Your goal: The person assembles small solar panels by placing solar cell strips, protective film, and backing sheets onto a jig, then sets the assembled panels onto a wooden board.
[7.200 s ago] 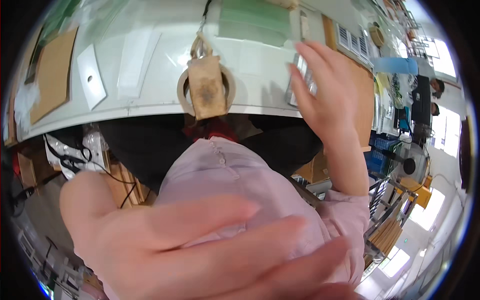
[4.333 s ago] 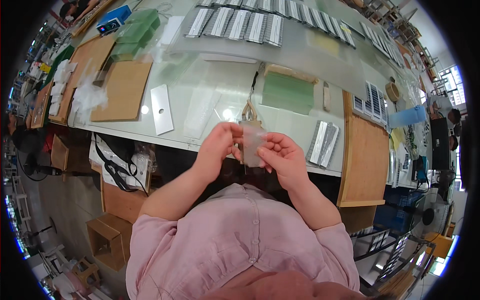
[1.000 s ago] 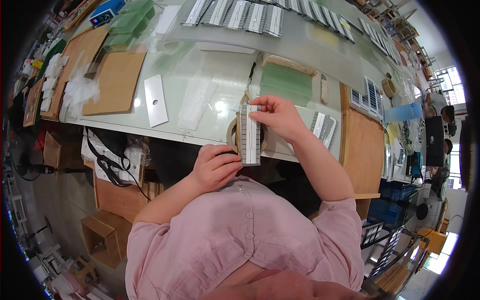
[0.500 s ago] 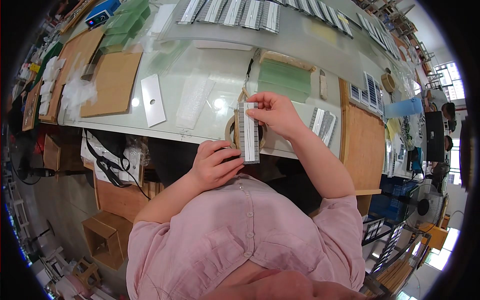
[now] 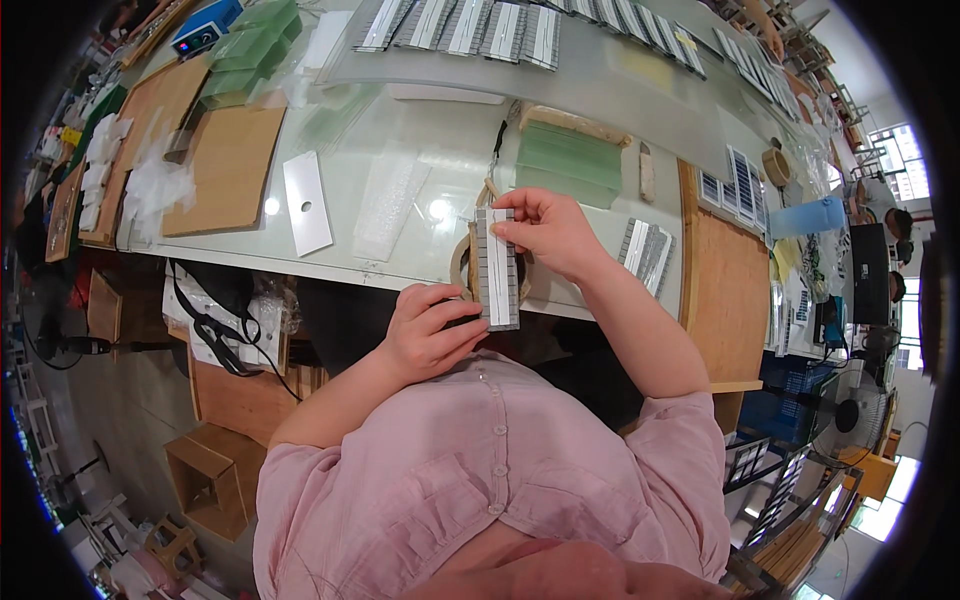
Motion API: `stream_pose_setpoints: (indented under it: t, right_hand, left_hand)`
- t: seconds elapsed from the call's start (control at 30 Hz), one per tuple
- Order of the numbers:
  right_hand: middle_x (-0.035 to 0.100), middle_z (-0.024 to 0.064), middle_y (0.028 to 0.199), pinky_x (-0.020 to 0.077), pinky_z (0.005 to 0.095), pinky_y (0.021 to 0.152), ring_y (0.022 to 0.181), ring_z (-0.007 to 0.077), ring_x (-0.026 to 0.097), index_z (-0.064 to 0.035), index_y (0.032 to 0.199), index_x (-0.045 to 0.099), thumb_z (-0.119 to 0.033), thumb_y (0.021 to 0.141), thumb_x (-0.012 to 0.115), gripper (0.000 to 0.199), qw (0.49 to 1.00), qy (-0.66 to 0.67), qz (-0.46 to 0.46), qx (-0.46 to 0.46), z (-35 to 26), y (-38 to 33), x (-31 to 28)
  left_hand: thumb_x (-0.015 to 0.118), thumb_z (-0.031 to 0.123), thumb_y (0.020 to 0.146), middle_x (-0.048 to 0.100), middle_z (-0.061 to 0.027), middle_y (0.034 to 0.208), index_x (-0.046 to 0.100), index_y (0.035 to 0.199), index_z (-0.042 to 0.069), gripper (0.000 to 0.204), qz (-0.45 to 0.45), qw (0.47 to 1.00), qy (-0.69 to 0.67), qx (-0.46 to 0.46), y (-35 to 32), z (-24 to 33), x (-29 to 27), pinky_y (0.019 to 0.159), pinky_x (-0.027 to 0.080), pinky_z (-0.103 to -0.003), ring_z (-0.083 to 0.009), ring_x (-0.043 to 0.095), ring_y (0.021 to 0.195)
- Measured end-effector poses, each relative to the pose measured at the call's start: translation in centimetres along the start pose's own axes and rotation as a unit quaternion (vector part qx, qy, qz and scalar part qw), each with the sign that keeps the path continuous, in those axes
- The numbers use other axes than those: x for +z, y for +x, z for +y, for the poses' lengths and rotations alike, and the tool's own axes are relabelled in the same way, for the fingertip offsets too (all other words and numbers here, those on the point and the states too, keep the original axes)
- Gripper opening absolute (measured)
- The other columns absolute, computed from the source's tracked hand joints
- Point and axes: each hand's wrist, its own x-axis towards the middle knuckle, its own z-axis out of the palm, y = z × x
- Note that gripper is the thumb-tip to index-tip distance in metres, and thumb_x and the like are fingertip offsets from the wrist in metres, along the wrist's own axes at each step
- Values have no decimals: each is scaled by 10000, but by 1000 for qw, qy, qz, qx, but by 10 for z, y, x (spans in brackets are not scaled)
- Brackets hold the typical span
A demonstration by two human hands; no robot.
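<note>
A narrow grey panel (image 5: pixel 498 275) with dark cross lines and a white band along its length stands lengthwise in front of me, at the table's near edge. At its far end, my right hand (image 5: pixel 540 228) pinches it between thumb and fingers. My left hand (image 5: pixel 432 325) grips the near end from the left side, its fingers curled against the edge. Behind the panel a roll of brown tape (image 5: pixel 461 262) partly shows. To the right of my right hand lie similar striped panels (image 5: pixel 646 254).
A stack of green glass sheets (image 5: pixel 568 165) lies beyond my hands. Rows of striped panels (image 5: pixel 462 28) cover a raised glass sheet at the back. At left are a white plate with a hole (image 5: pixel 307 206), bubble wrap (image 5: pixel 392 200) and cardboard (image 5: pixel 222 165). A wooden board (image 5: pixel 716 280) stands at right.
</note>
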Motion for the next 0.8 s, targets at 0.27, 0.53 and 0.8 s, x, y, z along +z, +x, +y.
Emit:
stream_pose_setpoints:
  t: [0.27,0.53,0.8]
  right_hand:
    - [596,12,916,458,228,634,679,74,504,-37,1053,629,-76,804,676,256,947,-174,186,-194,7,0,-10]
    - [565,63,1020,466,250,713,770,128,548,-47,1045,644,-42,858,578,198,965,-187,84,-166,22,-8,-15]
    - [564,87,1021,470,282,777,872,197,585,-42,1041,653,-33,880,530,203,948,-244,75,-188,27,-7,-12]
  left_hand:
    - [781,134,660,632,4,1033,687,933,151,289,9,1000,-1,8,0,-1,0,775,427,-369,-238,560,993]
    - [775,135,667,629,1,1034,684,936,142,284,9,1000,-6,8,0,0,0,758,444,-372,-240,559,994]
    - [770,129,668,628,-2,1033,685,931,140,276,5,1000,-4,9,1,0,-1,752,445,-373,-242,558,995]
